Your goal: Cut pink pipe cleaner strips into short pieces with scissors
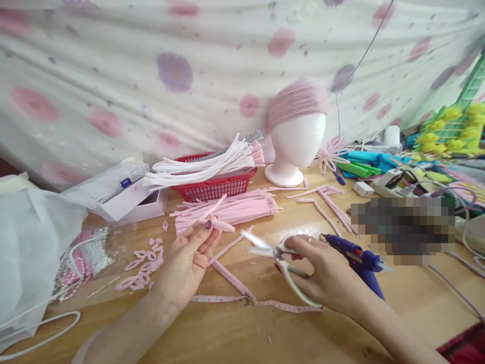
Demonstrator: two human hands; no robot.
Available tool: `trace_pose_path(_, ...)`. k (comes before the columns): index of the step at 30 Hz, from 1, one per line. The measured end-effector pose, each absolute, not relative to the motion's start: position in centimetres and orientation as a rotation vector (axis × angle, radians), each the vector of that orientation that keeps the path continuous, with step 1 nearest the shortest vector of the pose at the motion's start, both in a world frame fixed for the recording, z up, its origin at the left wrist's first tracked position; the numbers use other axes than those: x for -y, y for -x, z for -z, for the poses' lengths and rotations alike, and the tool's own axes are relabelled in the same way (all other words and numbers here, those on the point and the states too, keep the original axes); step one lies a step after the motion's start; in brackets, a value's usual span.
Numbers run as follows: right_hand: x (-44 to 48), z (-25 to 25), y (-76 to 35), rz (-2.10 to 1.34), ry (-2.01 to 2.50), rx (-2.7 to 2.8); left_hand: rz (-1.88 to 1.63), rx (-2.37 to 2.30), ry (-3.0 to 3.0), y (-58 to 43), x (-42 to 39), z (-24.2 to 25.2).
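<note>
Between the thumb and fingers of my left hand [197, 253] is a pink pipe cleaner [223, 226], bent, with one end sticking up. My right hand [314, 268] has its fingers through the handles of a pair of scissors [278, 252], whose blades point left toward the left hand, apart from the pipe cleaner. Behind the left hand lies a thick bundle of pink pipe cleaners [242, 206]. Below the scissors, more pink pipe cleaners [229, 275] and a tape measure [280, 305] lie on the wooden table [235, 338]. Small pink loops [146, 265] are heaped left of my left wrist.
A red basket [215, 189] holds white pipe cleaners [204, 164]. Beside it stands a white foam head [297, 139] with a pink wrap. A blue glue gun [354, 258] lies close to my right hand. Plastic bags [34, 247] and a white box [131, 205] are at left.
</note>
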State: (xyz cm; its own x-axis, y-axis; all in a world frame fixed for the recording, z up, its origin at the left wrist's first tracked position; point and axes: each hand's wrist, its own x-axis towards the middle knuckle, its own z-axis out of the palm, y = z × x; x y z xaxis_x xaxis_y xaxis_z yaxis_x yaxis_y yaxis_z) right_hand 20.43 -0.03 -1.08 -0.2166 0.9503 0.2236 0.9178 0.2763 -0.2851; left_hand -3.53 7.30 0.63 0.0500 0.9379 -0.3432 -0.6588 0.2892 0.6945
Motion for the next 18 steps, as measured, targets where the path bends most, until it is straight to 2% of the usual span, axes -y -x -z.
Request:
trace_pose_path(3,-0.1,0.7,-20.5,-0.200,1.815,2.322,-1.245,-0.897,-0.292,3.4,-7.5,-0.9)
trace_pose_path(6,-0.2,-0.2,-20.4,-0.462,1.813,2.037,-1.198,-0.863,-0.287,3.6,-7.7,-0.8)
trace_pose_path(9,-0.6,-0.2,-19.5,-1.013,1.494,1.614,-1.146,-0.745,-0.356,3.8,-7.8,-0.4)
trace_pose_path(13,-0.7,2.6,-17.5,-1.694,0.946,1.334,-1.030,-0.659,-0.429,3.9,-7.6,0.0)
trace_pose_path(15,-0.2,4.3,-16.8,-1.815,0.902,1.278,-1.021,-0.648,-0.454,3.7,-7.4,0.1)
trace_pose_path(18,0.5,5.5,-16.4,-1.811,0.924,1.252,-1.042,-0.661,-0.493,3.4,-6.9,0.2)
